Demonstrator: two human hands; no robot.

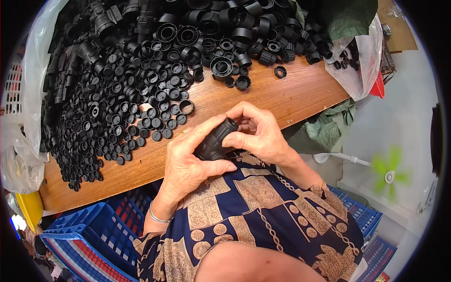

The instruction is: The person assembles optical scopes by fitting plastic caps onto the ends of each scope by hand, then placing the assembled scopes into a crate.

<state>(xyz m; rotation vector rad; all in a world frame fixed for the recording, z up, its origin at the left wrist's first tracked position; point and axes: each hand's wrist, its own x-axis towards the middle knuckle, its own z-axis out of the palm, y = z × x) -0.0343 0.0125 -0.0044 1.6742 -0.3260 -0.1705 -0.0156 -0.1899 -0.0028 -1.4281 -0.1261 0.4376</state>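
Observation:
A short black scope body [217, 139], stepped along its length and with a round ring at its upper end, is held over my lap close to the table's front edge. My left hand [184, 152] wraps its lower left side, thumb beneath and fingers along the top. From the right, my right hand [258, 134] closes around the upper part, thumb laid across the tube and fingertips partly hidden behind it. Nearest to the hands on the table are a thin black ring [186, 106] and several small black caps [156, 123].
The wooden table [300, 89] bears a large heap of black caps, rings and scope bodies [101, 21]. A plastic bag [359, 80] with small black parts hangs at right. Blue crates [89, 221] stand below at left; a green-bladed fan [389, 176] is at right.

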